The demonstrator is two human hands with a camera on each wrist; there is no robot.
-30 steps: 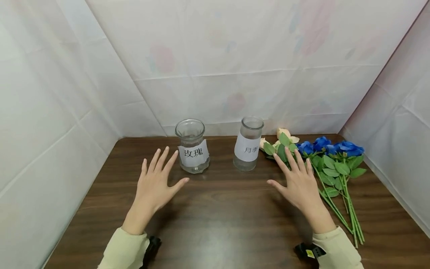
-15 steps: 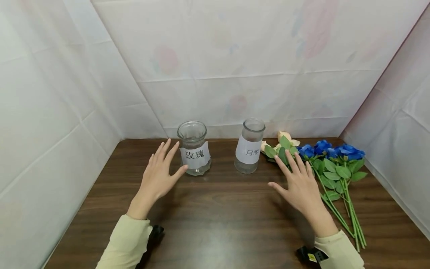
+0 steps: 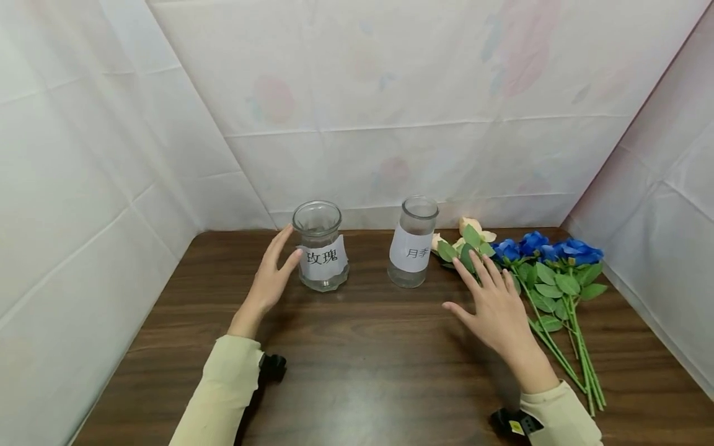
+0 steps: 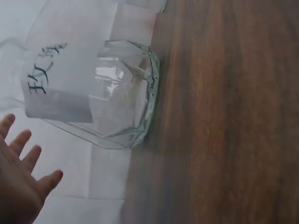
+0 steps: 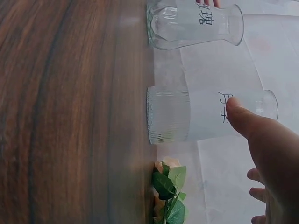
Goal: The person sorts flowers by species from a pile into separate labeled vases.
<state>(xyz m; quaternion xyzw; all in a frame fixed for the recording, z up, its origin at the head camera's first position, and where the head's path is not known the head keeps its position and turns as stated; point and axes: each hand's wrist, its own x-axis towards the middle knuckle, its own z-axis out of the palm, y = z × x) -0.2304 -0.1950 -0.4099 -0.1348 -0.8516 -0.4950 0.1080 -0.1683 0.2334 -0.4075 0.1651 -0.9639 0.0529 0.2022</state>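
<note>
A clear glass vase with a flared rim [image 3: 322, 284] stands upright at the back of the table, a paper label with Chinese characters on its front. My left hand [image 3: 266, 280] is at its left side, thumb and fingers extended and spread. In the left wrist view, the fingertips look close to the glass vase [image 4: 122, 105]; contact cannot be told. To the right stands a straight ribbed glass vase [image 3: 409, 277], also labelled. My right hand [image 3: 496, 313] hovers with spread fingers near the cream flowers [image 3: 471, 230], holding nothing; its thumb overlaps the ribbed vase [image 5: 168, 114] in the right wrist view.
Several blue flowers [image 3: 577, 251] with long green stems [image 3: 586, 365] lie on the table's right side, next to the cream ones. White patterned cloth [image 3: 357, 93] hangs around the dark wooden table [image 3: 362, 353]. Each wrist carries a small black camera [image 3: 272, 368].
My left hand has moved forward and right to the flared vase's side, turning from palm-down toward edge-on. The right hand has barely moved. Vases and flowers stay where they were.
</note>
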